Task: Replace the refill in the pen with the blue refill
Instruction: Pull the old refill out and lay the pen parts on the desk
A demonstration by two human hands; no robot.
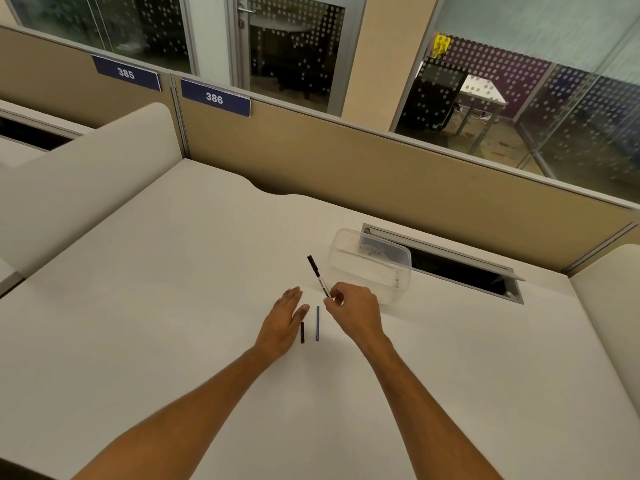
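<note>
My right hand (353,311) pinches the near end of a pen (318,277) with a white barrel and a black far end, which slants up and away to the left. On the white desk (173,306) between my hands lies a thin blue refill (317,323), pointing away from me. Left of it lies a short black piece (302,332). My left hand (284,322) rests flat on the desk, fingers together and empty, its thumb close to the black piece.
A clear plastic container (372,263) stands just behind my right hand. Behind it is an open cable slot (450,268) in the desk. Tan partition panels (381,168) close off the back, and white dividers (86,168) flank both sides.
</note>
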